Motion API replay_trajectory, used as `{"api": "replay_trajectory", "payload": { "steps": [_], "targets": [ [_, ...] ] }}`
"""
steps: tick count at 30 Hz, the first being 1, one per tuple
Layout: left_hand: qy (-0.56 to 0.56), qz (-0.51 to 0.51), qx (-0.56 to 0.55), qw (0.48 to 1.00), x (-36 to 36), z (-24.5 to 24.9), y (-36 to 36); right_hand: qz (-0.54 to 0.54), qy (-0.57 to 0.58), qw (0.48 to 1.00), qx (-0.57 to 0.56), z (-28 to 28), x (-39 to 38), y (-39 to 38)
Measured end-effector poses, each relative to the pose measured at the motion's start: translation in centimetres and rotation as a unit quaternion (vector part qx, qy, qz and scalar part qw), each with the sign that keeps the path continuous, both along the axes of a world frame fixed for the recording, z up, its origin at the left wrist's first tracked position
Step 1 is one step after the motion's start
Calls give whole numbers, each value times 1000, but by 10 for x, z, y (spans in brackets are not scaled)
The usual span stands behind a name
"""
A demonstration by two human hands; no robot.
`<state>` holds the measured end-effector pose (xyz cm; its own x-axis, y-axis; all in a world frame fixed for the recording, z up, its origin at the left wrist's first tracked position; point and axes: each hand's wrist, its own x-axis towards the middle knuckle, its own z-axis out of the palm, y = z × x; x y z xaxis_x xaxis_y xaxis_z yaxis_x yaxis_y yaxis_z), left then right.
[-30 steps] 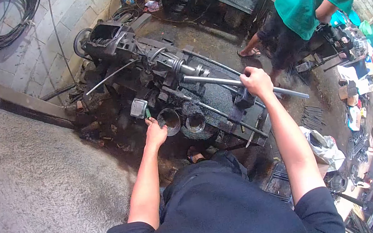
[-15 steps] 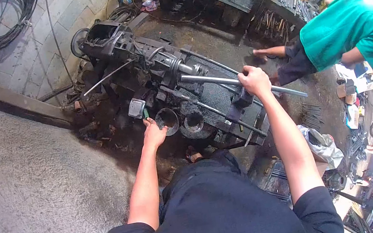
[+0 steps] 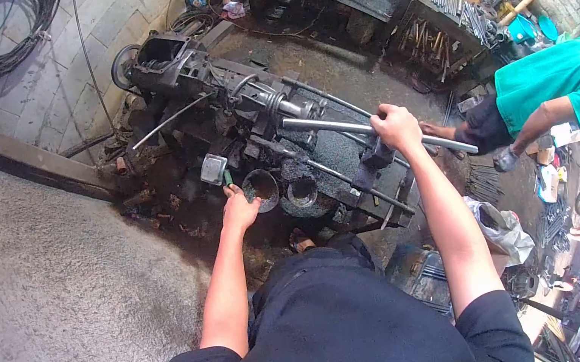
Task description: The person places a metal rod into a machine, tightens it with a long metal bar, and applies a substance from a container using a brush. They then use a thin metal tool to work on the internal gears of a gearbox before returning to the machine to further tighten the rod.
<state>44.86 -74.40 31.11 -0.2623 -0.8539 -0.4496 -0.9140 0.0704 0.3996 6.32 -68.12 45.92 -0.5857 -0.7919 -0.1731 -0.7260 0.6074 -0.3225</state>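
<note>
My right hand is wrapped round a long, shiny metal pipe, whose inner end reaches the round chuck-like part of a dark, greasy lathe-like machine. Low on the machine's near side, my left hand is closed on a short green handle. Just above that handle is a pale, squarish metal piece; whether the two are joined cannot be made out. Beside my left fingers sits a round metal bowl, with a second round container to its right.
A person in a green shirt stands to the right, near the pipe's outer end. A thin rod sticks out on the machine's left. Rods lie on a bench behind. A pale sack is by my right arm.
The person in green has shifted to the right and slightly down in view, and a gloved hand now shows. Both my hands and the pipe stay almost where they were.
</note>
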Motion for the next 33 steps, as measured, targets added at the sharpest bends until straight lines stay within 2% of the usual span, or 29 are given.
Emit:
{"api": "replay_trajectory", "payload": {
  "steps": [33],
  "targets": [
    [-3, -3, -18, 1000, -1, -5, 1, -7, -6, 1000, 12, 4, 3, -3]
  ]
}}
